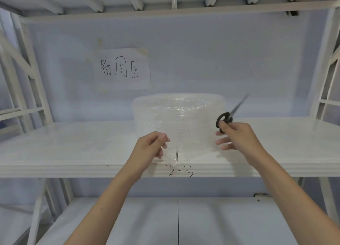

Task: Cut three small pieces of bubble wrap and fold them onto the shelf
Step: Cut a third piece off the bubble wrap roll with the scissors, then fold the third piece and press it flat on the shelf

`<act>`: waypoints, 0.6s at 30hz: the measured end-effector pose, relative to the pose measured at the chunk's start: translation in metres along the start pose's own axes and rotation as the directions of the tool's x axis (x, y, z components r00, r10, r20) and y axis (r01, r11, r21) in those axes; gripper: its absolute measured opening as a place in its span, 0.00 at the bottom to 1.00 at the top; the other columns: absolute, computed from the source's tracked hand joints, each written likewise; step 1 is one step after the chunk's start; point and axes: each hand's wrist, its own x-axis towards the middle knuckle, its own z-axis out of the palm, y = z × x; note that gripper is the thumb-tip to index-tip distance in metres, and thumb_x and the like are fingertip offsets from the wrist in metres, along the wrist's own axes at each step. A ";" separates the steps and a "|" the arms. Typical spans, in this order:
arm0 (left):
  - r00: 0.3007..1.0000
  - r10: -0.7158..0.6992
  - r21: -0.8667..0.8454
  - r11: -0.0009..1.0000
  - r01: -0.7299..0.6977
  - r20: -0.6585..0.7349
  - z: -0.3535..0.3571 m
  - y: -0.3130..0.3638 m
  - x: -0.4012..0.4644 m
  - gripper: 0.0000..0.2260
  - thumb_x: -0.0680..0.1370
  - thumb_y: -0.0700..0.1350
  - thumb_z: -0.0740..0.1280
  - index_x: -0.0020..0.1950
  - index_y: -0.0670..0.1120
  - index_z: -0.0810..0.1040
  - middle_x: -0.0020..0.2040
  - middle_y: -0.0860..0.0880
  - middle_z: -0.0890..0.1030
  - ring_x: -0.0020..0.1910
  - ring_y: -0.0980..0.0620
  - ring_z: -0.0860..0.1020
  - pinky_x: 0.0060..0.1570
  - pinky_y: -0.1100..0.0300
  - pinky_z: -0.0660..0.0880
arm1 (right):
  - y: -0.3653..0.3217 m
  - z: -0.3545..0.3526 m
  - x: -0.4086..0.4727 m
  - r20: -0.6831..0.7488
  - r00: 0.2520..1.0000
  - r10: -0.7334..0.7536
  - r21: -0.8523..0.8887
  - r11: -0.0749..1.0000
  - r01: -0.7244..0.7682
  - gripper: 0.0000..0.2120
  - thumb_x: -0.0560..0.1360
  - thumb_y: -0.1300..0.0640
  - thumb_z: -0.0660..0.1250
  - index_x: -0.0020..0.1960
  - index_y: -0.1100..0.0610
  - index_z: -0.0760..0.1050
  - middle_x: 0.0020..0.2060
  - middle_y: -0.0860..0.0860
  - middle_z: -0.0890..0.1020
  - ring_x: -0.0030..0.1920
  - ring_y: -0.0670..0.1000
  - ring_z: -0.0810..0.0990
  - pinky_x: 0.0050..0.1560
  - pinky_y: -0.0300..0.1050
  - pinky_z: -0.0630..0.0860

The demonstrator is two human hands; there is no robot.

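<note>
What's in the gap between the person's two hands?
In the head view, a loose sheet of bubble wrap hangs between the left hand, which pinches its edge, and the right hand, which holds black scissors.

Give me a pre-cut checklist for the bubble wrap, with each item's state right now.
1. Scissors in right hand: ok, fingers through the handle.
2. Blades aimed at the wrap: not ok, they point up and away.
3. Blades open: cannot tell, blurred.
4. Loose sheet of bubble wrap pulled out from the roll: ok.
5. Left hand pinching the sheet's edge: ok.
6. Cut pieces on the shelf: cannot tell.
</note>
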 end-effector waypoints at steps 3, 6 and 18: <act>1.000 -0.008 -0.023 1.000 0.008 0.002 0.000 -0.001 0.001 0.11 0.82 0.44 0.63 0.44 0.46 0.84 0.37 0.53 0.79 0.31 0.51 0.73 0.35 0.61 0.74 | 0.020 -0.018 0.013 -0.152 0.986 0.073 -0.250 0.962 -0.110 0.14 0.77 0.57 0.66 0.43 0.67 0.81 0.32 0.59 0.83 0.27 0.55 0.79 0.26 0.41 0.75; 1.000 -0.004 -0.029 1.000 0.004 0.004 0.002 -0.002 0.000 0.11 0.82 0.44 0.64 0.47 0.48 0.86 0.39 0.53 0.81 0.32 0.52 0.74 0.36 0.60 0.75 | 0.034 -0.026 0.019 -0.202 0.978 0.053 -0.563 0.811 -0.160 0.14 0.73 0.58 0.64 0.31 0.64 0.73 0.26 0.58 0.75 0.24 0.55 0.71 0.28 0.41 0.68; 1.000 -0.004 -0.067 0.998 0.003 -0.021 -0.016 -0.001 0.000 0.07 0.79 0.41 0.68 0.53 0.49 0.84 0.38 0.51 0.84 0.31 0.53 0.73 0.40 0.59 0.75 | 0.021 0.011 -0.008 -0.159 0.924 -0.347 -0.861 0.507 0.042 0.12 0.79 0.51 0.56 0.43 0.57 0.71 0.31 0.54 0.76 0.34 0.60 0.74 0.36 0.48 0.70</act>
